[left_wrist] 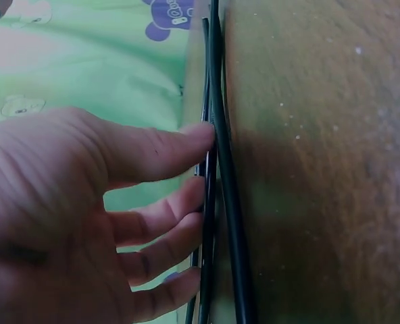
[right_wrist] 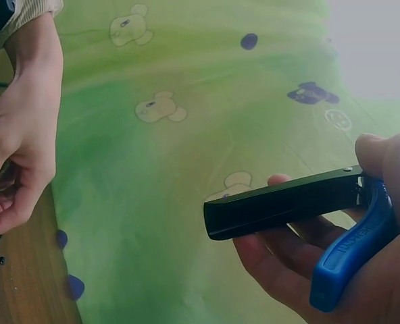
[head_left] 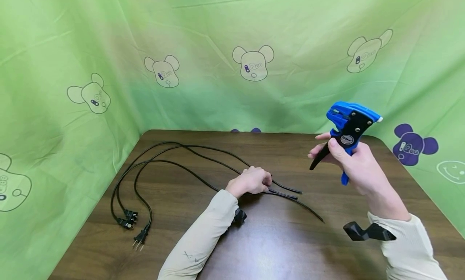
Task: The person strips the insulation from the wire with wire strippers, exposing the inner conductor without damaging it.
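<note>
My right hand (head_left: 357,163) holds a blue and black wire stripper (head_left: 348,126) up over the right side of the table, its jaws facing up and left. In the right wrist view, the fingers wrap round the black handle (right_wrist: 288,202) and the blue handle (right_wrist: 352,253) lies against the palm. My left hand (head_left: 250,180) is low over the table among several black power cords (head_left: 196,176). Its thumb and curled fingertips pinch at a cord (left_wrist: 230,209) in the left wrist view; how firmly is unclear. The cut cord ends (head_left: 308,209) point right, past this hand.
The cords loop across the left of the brown wooden table (head_left: 276,239). Their black two-pin plugs (head_left: 139,237) lie at the front left. A green printed cloth (head_left: 203,38) hangs behind and along both sides. Black wrist mounts (head_left: 368,231) sit at the sleeves.
</note>
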Demonstrator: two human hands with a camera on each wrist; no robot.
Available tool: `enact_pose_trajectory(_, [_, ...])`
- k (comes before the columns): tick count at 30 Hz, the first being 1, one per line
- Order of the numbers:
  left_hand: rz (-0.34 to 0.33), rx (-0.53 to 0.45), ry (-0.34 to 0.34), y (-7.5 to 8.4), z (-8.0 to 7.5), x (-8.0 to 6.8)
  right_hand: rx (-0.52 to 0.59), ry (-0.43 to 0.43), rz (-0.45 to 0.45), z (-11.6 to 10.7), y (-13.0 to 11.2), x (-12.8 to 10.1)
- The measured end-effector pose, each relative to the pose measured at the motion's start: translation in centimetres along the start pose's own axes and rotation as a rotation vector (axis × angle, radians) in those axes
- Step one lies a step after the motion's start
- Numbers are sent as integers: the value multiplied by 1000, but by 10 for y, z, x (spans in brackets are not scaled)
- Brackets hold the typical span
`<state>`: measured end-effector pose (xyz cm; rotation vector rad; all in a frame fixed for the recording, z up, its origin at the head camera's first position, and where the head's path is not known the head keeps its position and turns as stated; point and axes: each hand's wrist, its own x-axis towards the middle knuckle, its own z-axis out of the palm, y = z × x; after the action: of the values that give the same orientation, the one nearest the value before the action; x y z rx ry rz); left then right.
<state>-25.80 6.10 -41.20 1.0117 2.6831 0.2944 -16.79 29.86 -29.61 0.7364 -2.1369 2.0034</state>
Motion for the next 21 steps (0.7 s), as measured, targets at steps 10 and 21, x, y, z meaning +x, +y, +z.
enact_pose_trajectory(10, [-70,60,15,1,5,-2,-22,-2,4,3,0,-1])
enact_pose_trajectory(21, [-37,-12,-20,-6,-3,-4,-26,-13,9,4,-1,0])
